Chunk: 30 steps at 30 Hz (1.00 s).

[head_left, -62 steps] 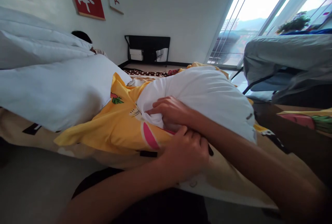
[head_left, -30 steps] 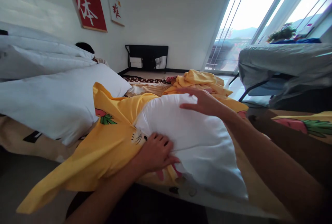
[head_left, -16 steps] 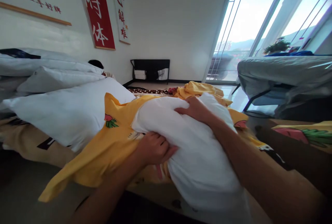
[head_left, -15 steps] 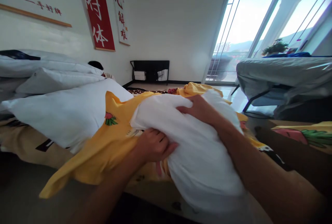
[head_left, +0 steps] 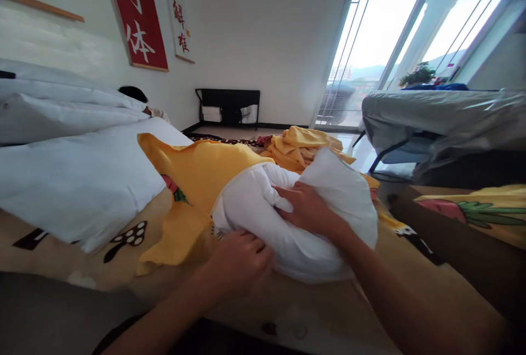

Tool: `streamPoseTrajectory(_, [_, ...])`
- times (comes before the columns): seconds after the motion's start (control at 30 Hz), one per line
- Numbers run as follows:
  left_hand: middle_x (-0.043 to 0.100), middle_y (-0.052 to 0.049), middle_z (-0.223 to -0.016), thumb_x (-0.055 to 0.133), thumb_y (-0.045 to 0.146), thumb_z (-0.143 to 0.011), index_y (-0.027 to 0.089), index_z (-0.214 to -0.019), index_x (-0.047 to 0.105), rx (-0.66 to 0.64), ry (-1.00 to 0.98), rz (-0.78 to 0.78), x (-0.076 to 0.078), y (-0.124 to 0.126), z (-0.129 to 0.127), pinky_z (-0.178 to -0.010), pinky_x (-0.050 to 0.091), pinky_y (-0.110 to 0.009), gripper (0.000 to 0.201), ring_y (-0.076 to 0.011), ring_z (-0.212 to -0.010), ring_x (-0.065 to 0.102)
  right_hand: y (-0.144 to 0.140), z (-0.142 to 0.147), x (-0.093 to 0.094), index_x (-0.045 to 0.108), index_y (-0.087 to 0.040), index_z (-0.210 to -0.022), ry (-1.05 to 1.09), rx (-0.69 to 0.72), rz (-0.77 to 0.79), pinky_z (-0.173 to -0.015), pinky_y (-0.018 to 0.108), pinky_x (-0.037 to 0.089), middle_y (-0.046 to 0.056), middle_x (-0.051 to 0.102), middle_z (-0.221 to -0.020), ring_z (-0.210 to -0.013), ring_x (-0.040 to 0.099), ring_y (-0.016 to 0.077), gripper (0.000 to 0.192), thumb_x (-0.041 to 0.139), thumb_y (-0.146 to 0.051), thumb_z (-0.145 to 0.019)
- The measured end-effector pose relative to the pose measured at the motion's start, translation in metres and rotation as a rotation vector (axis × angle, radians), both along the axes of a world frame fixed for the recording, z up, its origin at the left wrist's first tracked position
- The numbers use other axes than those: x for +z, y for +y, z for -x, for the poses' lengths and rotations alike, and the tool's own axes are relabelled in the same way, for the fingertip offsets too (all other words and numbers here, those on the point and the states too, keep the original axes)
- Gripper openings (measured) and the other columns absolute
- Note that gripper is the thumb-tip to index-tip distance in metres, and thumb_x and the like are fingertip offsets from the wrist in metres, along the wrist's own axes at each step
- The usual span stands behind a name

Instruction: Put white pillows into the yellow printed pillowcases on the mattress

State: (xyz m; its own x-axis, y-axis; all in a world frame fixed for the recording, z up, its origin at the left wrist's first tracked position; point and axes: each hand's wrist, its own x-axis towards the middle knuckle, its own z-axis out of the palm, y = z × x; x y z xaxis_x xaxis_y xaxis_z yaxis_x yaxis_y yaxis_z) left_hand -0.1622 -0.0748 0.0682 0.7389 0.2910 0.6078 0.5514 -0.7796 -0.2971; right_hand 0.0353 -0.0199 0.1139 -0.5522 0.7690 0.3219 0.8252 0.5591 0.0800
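Observation:
A white pillow lies bunched in front of me, its left end inside the mouth of a yellow pillowcase. My left hand is closed at the near side of that mouth, gripping the pillowcase edge; the fingertips are hidden. On top of the pillow, my right hand grips a fold of it, thumb and fingers sunk into the white cloth. The pillow's right end sticks up beside the right wrist. A printed radish with green leaves shows on the pillowcase's left part.
Several white pillows are stacked at the left on a beige patterned sheet. Beyond my hands lies a heap of yellow cloth. A person's dark hair shows behind the stack. A plastic-covered table stands at the right.
The pillow's left end is further into the pillowcase, and its near end has drawn up into a bunch. The pillowcase's trailing corner at left has pulled in. The view has shifted slightly right.

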Motion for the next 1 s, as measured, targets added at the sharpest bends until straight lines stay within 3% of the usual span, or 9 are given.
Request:
streamPoseTrajectory(0.07, [0.056, -0.002, -0.063, 0.048, 0.023, -0.089, 0.019, -0.069, 0.055, 0.077, -0.136, -0.036, 0.038, -0.005, 0.005, -0.052, 0.042, -0.032, 0.022, -0.0159, -0.059, 0.055, -0.007, -0.003, -0.002, 0.061, -0.02, -0.128, 0.041, 0.082, -0.002, -0.078, 0.034, 0.039, 0.008, 0.073, -0.092, -0.084, 0.064, 0.023, 0.043, 0.058, -0.03, -0.086])
streamPoseTrajectory(0.17, [0.063, -0.012, -0.089, 0.051, 0.022, -0.085, 0.014, -0.097, 0.06, 0.479, -0.231, -0.201, 0.084, 0.012, 0.003, -0.066, 0.048, -0.039, 0.017, -0.0276, -0.083, 0.061, -0.026, -0.002, -0.003, 0.061, -0.016, -0.126, 0.017, 0.186, -0.096, -0.077, 0.035, 0.036, 0.005, 0.071, -0.084, -0.079, 0.062, 0.0214, 0.044, 0.059, -0.026, -0.083])
streamPoseTrajectory(0.3, [0.065, -0.014, -0.096, 0.045, 0.015, -0.087, 0.013, -0.103, 0.06, 0.724, 0.05, 0.123, 0.107, 0.048, -0.005, -0.07, 0.049, -0.038, 0.022, -0.0297, -0.092, 0.064, -0.045, 0.0, -0.008, 0.056, -0.013, -0.13, -0.092, 0.243, -0.298, -0.075, 0.036, 0.032, 0.006, 0.067, -0.086, -0.078, 0.058, 0.0205, 0.051, 0.057, -0.018, -0.079])
streamPoseTrajectory(0.43, [0.067, -0.014, -0.087, 0.037, 0.01, -0.09, 0.011, -0.107, 0.059, 0.641, 0.177, 0.249, 0.114, 0.055, -0.012, -0.067, 0.046, -0.036, 0.028, -0.0292, -0.087, 0.065, -0.052, -0.002, -0.001, 0.054, -0.017, -0.132, -0.13, 0.269, -0.338, -0.075, 0.036, 0.03, 0.004, 0.064, -0.085, -0.076, 0.054, 0.0191, 0.055, 0.054, -0.01, -0.078])
streamPoseTrajectory(0.57, [0.066, -0.009, -0.083, 0.041, 0.017, -0.092, 0.013, -0.1, 0.056, 0.486, -0.115, 0.491, 0.124, 0.036, -0.02, -0.065, 0.042, -0.032, 0.018, -0.022, -0.076, 0.062, -0.043, -0.001, 0.01, 0.056, -0.021, -0.132, -0.126, 0.269, -0.346, -0.073, 0.036, 0.03, 0.005, 0.063, -0.088, -0.077, 0.052, 0.0187, 0.05, 0.05, -0.01, -0.084])
streamPoseTrajectory(0.7, [0.062, -0.003, -0.077, 0.044, 0.02, -0.093, 0.016, -0.084, 0.052, 0.182, -0.315, 0.693, 0.127, 0.013, -0.032, -0.066, 0.04, -0.027, 0.012, -0.0147, -0.07, 0.055, -0.017, 0.017, 0.011, 0.07, -0.018, -0.1, -0.076, 0.193, -0.38, -0.075, 0.037, 0.035, 0.008, 0.066, -0.089, -0.084, 0.054, 0.0212, 0.024, 0.047, -0.014, -0.091])
streamPoseTrajectory(0.8, [0.061, -0.003, -0.076, 0.044, 0.022, -0.091, 0.017, -0.085, 0.052, 0.153, -0.307, 0.703, 0.115, 0.013, -0.03, -0.065, 0.037, -0.028, 0.011, -0.0152, -0.067, 0.053, -0.005, 0.028, 0.01, 0.07, -0.015, -0.082, -0.029, 0.111, -0.394, -0.076, 0.039, 0.039, 0.01, 0.067, -0.082, -0.082, 0.055, 0.0238, 0.024, 0.048, -0.016, -0.092])
streamPoseTrajectory(0.9, [0.06, -0.005, -0.076, 0.041, 0.027, -0.092, 0.018, -0.084, 0.05, 0.25, -0.358, 0.716, 0.095, 0.028, -0.01, -0.065, 0.035, -0.03, 0.015, -0.0167, -0.067, 0.053, -0.018, 0.007, 0.012, 0.069, -0.015, -0.107, -0.003, 0.118, -0.404, -0.081, 0.042, 0.044, 0.013, 0.067, -0.1, -0.092, 0.058, 0.0263, 0.027, 0.05, -0.03, -0.095])
streamPoseTrajectory(1.0, [0.061, -0.005, -0.079, 0.04, 0.029, -0.092, 0.019, -0.082, 0.047, 0.317, -0.41, 0.768, 0.079, 0.036, 0.012, -0.067, 0.036, -0.03, 0.016, -0.0182, -0.07, 0.055, -0.051, -0.059, 0.011, 0.037, -0.029, -0.148, 0.14, 0.223, -0.43, -0.099, 0.049, 0.042, 0.011, 0.056, -0.132, -0.12, 0.052, 0.0281, 0.057, 0.046, -0.048, -0.096])
